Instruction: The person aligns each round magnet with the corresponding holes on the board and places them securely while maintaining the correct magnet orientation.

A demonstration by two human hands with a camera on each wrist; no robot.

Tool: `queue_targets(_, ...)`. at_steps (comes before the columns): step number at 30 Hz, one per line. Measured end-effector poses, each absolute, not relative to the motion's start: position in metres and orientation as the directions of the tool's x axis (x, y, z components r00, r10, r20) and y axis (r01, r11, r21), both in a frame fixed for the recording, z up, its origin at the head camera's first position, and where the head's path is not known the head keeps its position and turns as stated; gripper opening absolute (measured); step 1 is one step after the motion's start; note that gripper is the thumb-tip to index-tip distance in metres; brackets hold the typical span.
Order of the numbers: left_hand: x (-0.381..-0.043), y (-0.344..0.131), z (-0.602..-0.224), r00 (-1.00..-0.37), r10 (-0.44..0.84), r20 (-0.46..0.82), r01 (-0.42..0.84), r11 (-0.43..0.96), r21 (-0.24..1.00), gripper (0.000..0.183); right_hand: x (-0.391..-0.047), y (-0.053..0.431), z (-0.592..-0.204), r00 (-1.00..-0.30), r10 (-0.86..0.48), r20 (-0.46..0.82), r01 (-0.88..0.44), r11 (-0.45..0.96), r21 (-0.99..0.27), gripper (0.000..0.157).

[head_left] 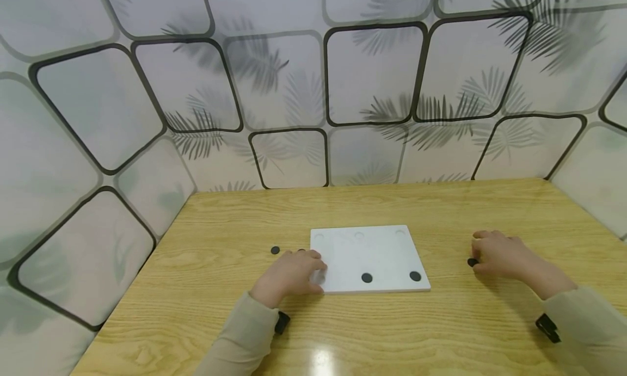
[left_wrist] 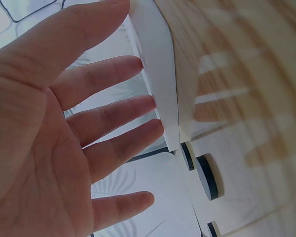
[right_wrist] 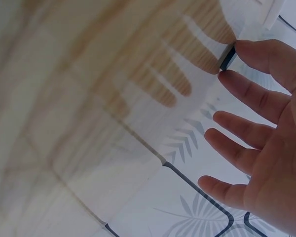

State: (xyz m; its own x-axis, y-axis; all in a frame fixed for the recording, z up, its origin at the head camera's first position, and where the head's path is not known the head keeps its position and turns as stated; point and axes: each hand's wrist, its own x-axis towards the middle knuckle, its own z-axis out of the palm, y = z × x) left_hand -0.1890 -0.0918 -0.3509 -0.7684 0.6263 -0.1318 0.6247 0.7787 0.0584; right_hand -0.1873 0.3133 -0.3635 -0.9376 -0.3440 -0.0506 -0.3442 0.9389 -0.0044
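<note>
A white board point(head_left: 372, 256) with round recesses lies on the wooden table. Two black discs sit in its near row, a middle disc point(head_left: 367, 278) and a right-hand disc point(head_left: 415, 276). At the board's left end, my left hand point(head_left: 293, 275) rests its fingertips and thumb against the edge; in the left wrist view its fingers are nearly straight along the board's white side point(left_wrist: 163, 74). Off to the right of the board, my right hand point(head_left: 504, 257) pinches a black disc point(right_wrist: 228, 58) between thumb and index finger, low over the table. Its other fingers are spread.
Loose black discs lie left of the board, one farther out point(head_left: 275, 250) and another partly hidden behind the left hand point(head_left: 301, 250). The left wrist view shows a thick disc point(left_wrist: 207, 177) near the board's corner. A patterned wall point(head_left: 289, 158) borders the table point(head_left: 343, 332).
</note>
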Motion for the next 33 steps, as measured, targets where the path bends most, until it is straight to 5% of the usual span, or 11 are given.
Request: queue_targets(33,-0.1891,-0.0919,-0.3510,-0.774,0.618,-0.141,0.616,0.786,0.063,0.043,-0.1918,0.3076,-0.3627,-0.933,-0.356,-0.048,-0.355,0.935,-0.021,0.026)
